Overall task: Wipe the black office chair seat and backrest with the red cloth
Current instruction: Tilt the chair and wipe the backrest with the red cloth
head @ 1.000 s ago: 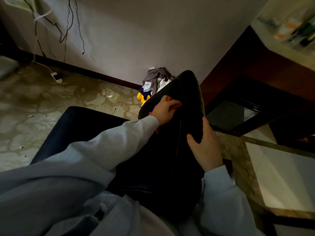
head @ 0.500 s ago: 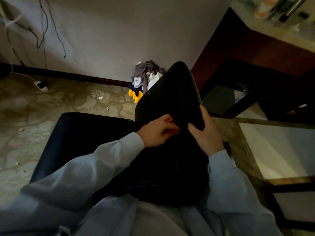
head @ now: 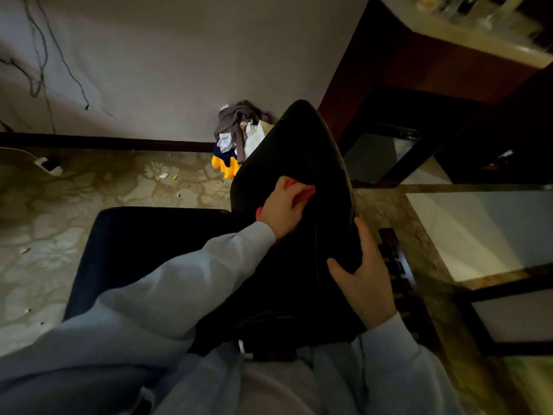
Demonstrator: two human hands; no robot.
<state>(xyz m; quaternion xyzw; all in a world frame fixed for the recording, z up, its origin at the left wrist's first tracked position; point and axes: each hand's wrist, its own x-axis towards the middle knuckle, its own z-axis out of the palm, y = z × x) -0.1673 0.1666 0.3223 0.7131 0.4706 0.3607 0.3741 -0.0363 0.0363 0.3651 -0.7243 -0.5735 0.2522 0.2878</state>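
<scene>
The black office chair's backrest (head: 299,151) rises through the middle of the view, with its seat (head: 143,241) spreading to the lower left. My left hand (head: 284,208) presses the red cloth (head: 308,191) flat against the front of the backrest; only red edges show past my fingers and by my wrist. My right hand (head: 365,277) grips the backrest's right edge, thumb on the front face and fingers wrapped behind.
A pile of grey, white and yellow clothes (head: 236,139) lies against the wall behind the chair. A dark wooden desk (head: 419,73) stands at right. Cables (head: 45,61) hang on the wall at left. Patterned floor (head: 89,187) stretches left of the chair.
My left hand with the cloth slid down the backrest, then moved back up it. My right hand shifted lower along the right edge. The camera view swung slightly.
</scene>
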